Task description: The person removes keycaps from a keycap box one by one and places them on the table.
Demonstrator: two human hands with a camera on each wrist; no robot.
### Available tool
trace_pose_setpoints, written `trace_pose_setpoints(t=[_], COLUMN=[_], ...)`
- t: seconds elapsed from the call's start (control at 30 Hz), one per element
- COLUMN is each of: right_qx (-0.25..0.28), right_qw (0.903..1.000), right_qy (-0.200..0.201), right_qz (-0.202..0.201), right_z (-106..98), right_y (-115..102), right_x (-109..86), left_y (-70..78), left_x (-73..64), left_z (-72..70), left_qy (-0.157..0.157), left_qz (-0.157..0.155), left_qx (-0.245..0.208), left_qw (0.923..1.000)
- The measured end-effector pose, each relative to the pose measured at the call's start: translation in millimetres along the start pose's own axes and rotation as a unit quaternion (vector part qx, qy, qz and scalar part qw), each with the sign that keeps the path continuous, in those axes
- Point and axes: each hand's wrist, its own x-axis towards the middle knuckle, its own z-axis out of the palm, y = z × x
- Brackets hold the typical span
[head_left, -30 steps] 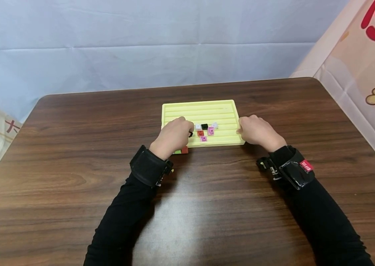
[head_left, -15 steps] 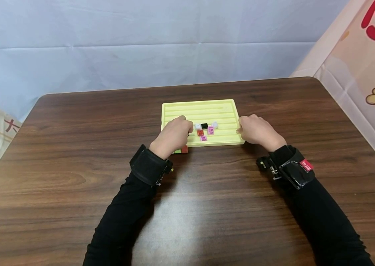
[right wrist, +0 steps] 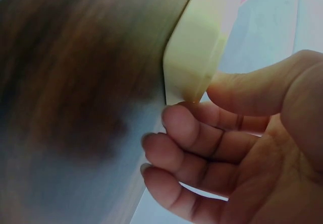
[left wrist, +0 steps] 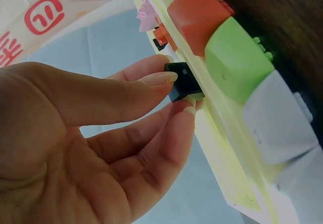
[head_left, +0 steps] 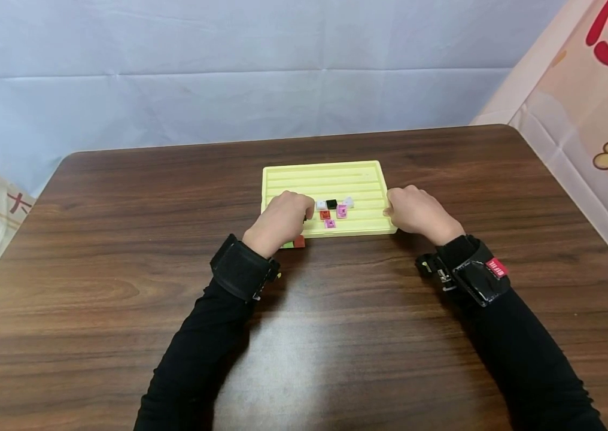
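- Biggest first: a pale blue sheet [head_left: 261, 99] hangs across the back, creased, and we see a printed sheet [head_left: 568, 120] on the right.
- Below it, our brown wood bench [head_left: 121, 275], grain running side to side.
- Toward the far side of that bench lies the ridged yellow tray [head_left: 320, 178].
- Now the hands, well apart: the right hand [head_left: 422, 212] is clamped on the tray's right end near the corner, thumb over the rim; the left hand [head_left: 280, 220] is over the tray's near left part, thumb and fingers pinching a black block.
- Along the tray's near edge we spot a row: red block [left wrist: 198, 19], green block [left wrist: 237, 60] and white block [left wrist: 278, 119].
- And in the tray, just right of the left hand, sits a little cluster [head_left: 342, 211] of white, black, red and pink.
- There's that pinched black block [left wrist: 185, 82], tilted beside the rim; we can't tell if they touch.
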Motion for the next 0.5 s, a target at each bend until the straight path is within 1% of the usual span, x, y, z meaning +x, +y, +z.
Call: trace_pose_setpoints(t=[0.5], right_qx=[0.000], right_qw=[1.0000], right_qy=[-0.003], right_qz=[0.000], right_z=[-0.2], right_y=[-0.4], right_x=[-0.3], left_y=[-0.4], left_x=[0.7], left_z=[0.7], left_qy=[-0.014], left_qz=[-0.007], left_qx=[0.002], left_qw=[0.9999])
